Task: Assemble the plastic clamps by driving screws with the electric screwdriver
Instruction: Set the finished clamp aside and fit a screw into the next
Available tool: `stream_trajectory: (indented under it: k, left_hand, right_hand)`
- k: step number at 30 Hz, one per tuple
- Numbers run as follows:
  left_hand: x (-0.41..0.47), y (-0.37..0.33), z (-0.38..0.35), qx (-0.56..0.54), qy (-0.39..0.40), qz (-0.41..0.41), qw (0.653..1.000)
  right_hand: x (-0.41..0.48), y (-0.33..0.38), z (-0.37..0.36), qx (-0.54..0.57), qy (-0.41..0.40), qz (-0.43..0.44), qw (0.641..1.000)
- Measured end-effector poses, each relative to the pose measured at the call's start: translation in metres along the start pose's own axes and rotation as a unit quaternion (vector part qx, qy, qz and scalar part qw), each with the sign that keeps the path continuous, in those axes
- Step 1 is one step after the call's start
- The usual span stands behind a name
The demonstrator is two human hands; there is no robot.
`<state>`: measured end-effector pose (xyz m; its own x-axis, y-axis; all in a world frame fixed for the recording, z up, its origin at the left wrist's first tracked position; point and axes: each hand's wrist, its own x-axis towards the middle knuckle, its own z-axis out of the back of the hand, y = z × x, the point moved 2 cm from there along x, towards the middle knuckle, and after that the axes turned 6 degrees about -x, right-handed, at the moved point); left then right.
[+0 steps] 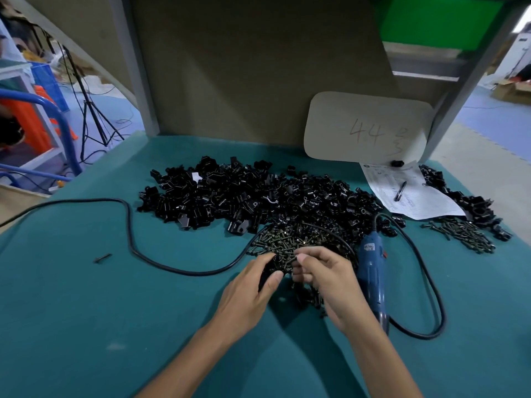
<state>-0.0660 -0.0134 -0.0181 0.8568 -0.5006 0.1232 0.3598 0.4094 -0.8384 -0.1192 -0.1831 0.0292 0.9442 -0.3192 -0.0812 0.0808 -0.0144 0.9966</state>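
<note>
A big heap of black plastic clamp parts (258, 193) covers the middle of the green table (86, 297). In front of it lies a pile of dark screws (287, 244). My left hand (250, 291) grips a black clamp part (268, 272) just over the near edge of the screws. My right hand (324, 278) pinches a screw (293, 261) at its fingertips, close beside the clamp part. The blue electric screwdriver (372, 271) lies on the table right of my right hand, its tip pointing toward me.
The screwdriver's black cable (129, 225) loops across the table on the left and curls round on the right. A second screw pile (462, 234) and more clamp parts (471, 205) sit at the right, by a paper sheet (411, 193) and a cardboard sign (367, 127). A lone screw (102, 257) lies left.
</note>
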Motion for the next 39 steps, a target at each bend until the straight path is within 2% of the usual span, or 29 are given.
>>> stream_trajectory:
  k: [8, 12, 15, 20, 25, 30, 33, 39]
  left_hand:
    - [0.000, 0.000, -0.001, 0.019, 0.004, 0.000, 1.000]
    - [0.000, 0.000, -0.001, 0.010, 0.004, 0.000, 1.000]
    - [0.000, 0.001, -0.001, 0.013, 0.000, 0.005, 1.000]
    - [0.000, 0.002, -0.001, 0.019, 0.000, 0.007, 1.000]
    - [-0.001, -0.001, -0.001, 0.038, 0.006, 0.006, 0.999]
    - [-0.002, -0.006, 0.000, 0.045, 0.014, -0.004, 0.999]
    - [-0.003, -0.008, 0.001, 0.053, 0.015, -0.008, 0.998]
    - [-0.004, -0.011, 0.001, 0.055, 0.022, -0.017, 0.998]
  right_hand:
    - [-0.009, -0.008, -0.010, 0.073, 0.014, -0.014, 0.997]
    - [-0.006, -0.012, -0.009, 0.100, -0.028, -0.016, 0.994]
    - [-0.005, -0.016, -0.009, 0.083, -0.046, -0.002, 0.995]
    - [-0.006, -0.024, -0.012, 0.080, -0.020, -0.002, 0.997]
    - [-0.004, -0.022, -0.008, -0.109, -0.009, 0.043, 0.993]
    - [0.000, -0.015, -0.006, -0.325, 0.031, 0.094, 0.941]
    - [0.002, -0.013, -0.008, -0.361, 0.056, 0.099, 0.926]
    - [0.001, -0.012, -0.011, -0.369, 0.028, 0.093, 0.924]
